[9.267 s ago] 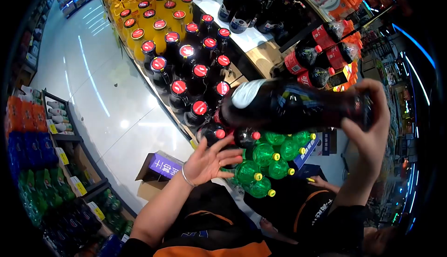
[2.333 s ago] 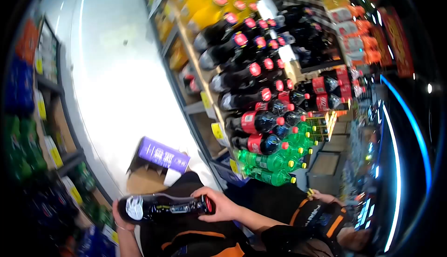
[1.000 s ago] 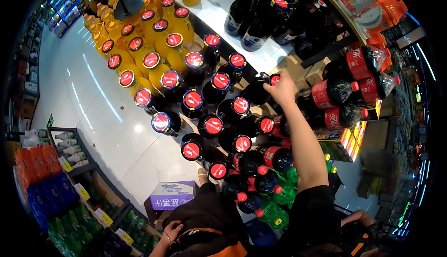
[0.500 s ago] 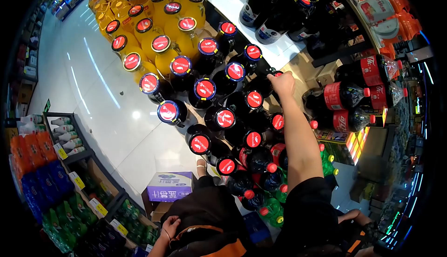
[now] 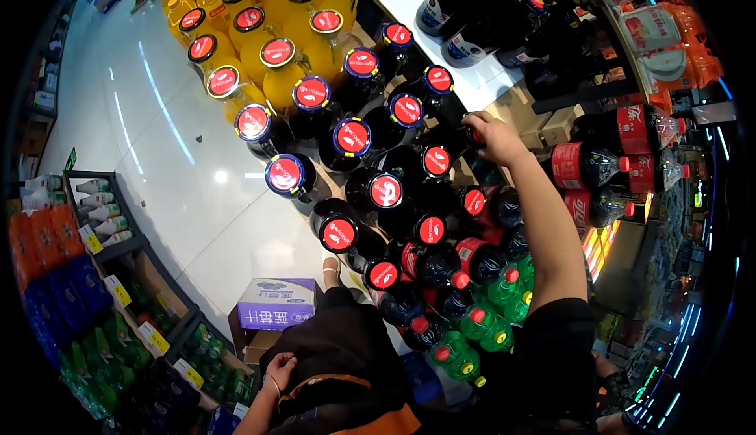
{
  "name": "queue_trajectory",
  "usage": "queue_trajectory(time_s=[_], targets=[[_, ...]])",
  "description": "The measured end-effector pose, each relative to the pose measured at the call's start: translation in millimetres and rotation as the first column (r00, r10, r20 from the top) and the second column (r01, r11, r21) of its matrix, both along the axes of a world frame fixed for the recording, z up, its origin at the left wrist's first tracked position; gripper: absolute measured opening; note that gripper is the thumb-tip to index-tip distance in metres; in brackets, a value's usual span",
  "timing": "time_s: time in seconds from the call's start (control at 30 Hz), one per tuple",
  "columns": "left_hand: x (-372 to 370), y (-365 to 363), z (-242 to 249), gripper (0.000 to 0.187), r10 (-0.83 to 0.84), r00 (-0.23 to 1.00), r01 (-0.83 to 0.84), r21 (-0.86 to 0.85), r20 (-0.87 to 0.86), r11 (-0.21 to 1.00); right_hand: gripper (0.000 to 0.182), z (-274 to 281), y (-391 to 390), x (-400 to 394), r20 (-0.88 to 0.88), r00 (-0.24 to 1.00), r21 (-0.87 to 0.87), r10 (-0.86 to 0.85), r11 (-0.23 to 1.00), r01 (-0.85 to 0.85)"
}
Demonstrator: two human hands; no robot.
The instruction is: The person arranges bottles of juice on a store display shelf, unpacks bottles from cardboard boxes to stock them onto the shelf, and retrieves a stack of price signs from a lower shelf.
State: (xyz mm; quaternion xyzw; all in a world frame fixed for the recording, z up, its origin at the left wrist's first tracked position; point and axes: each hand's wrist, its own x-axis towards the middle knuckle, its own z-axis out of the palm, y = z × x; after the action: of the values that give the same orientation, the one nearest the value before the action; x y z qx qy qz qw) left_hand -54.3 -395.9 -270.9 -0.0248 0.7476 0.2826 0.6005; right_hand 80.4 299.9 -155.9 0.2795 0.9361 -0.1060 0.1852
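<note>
My right hand (image 5: 494,139) reaches across the stock, its fingers wrapped round the red-topped neck of a dark juice bottle (image 5: 450,142). That bottle stands at the right edge of a group of dark bottles, next to one with a red cap (image 5: 436,161) and one with a blue-rimmed red cap (image 5: 439,79). My fingers hide most of the held cap. Low in the view, my left hand (image 5: 282,369) is loosely closed in front of my dark apron (image 5: 346,348), with nothing seen in it.
Yellow juice bottles (image 5: 279,81) fill the far left of the display. Cola bottles (image 5: 587,164) lie stacked at right; green soda bottles (image 5: 504,297) stand by my right arm. A purple-and-white carton (image 5: 276,305) sits on the left, near a drinks shelf (image 5: 150,266).
My view has shifted slightly. My right hand stays on the bottle top, a little nearer to me, and the forearm has swung right, uncovering more cola and green bottles.
</note>
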Motion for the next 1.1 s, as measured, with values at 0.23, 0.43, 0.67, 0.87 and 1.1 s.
queue_trajectory(time_s=[0.23, 0.43, 0.67, 0.87, 1.1], targets=[[1.6, -2.8, 0.8, 0.028, 0.018, 1.000, -0.018, 0.004, -0.011, 1.000, 0.058, 1.9, -23.6, -19.7, -0.035, 0.951, 0.114, -0.308, 0.944, 0.310], [10.0, -15.4, -6.6, 0.027, 0.057, 0.998, -0.057, 0.025, -0.019, 0.998, 0.061, -11.3, -25.5, -28.2, -0.085, 0.871, 0.150, -0.483, 0.858, 0.491], [21.1, -23.5, -9.1, 0.029, 0.076, 0.997, -0.076, -0.014, 0.010, 0.997, 0.075, -23.6, -17.1, -30.2, -0.085, 0.775, 0.136, -0.626, 0.763, 0.632], [40.5, -56.4, -26.8, 0.047, -0.218, 0.970, 0.219, -0.002, 0.109, 0.976, 0.064, 34.8, -57.8, -52.3, -0.299, 0.860, 0.366, -0.413, 0.783, 0.503], [51.3, -111.0, -66.8, 0.053, -0.313, 0.928, 0.308, 0.052, 0.205, 0.950, 0.034, 62.0, -415.1, -111.3, -0.495, 0.773, -0.731, -0.396, 0.671, -0.124]])
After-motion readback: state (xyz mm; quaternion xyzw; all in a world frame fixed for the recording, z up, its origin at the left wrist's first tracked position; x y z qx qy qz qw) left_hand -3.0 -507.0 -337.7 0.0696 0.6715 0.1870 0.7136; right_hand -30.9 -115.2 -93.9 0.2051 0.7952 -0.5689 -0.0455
